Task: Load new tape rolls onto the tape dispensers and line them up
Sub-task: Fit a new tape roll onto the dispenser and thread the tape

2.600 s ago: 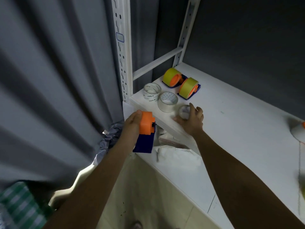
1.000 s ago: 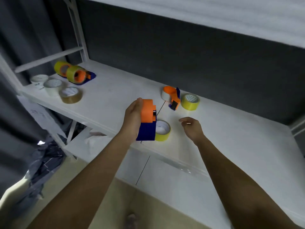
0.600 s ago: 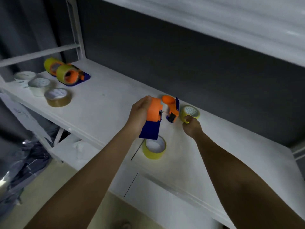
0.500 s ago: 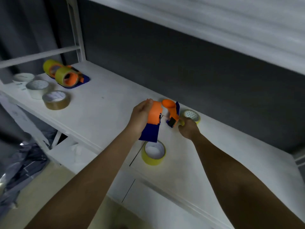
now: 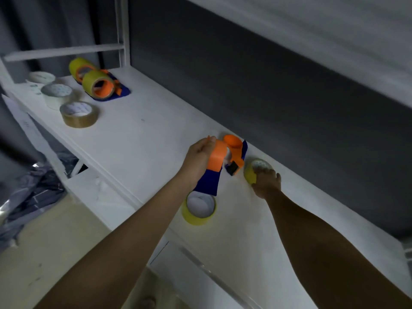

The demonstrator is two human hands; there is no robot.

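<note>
**Two dispensers loaded, two to go**

At the far left of the shelf [image 5: 142, 139], two dispensers [image 5: 100, 84] stand side by side, each already carrying a yellowish roll; beside them lie three spare rolls [image 5: 79, 113], two pale and one brown. That part looks done. Two dispensers remain bare, by my reading.

One is the empty dispenser [image 5: 215, 165], orange above and blue below, held off the shelf in the left hand [image 5: 198, 161], whose grip is wrapped around its orange part. Another bare dispenser [image 5: 234, 152] sits on the shelf just beyond it.

Just right of that one, the right hand [image 5: 266, 180] has its grip closed over a yellow roll [image 5: 256, 169], apparently tilted up from the shelf. This roll is near the held dispenser but not touching it. A second yellow roll [image 5: 198, 208] lies flat below the left hand.
</note>
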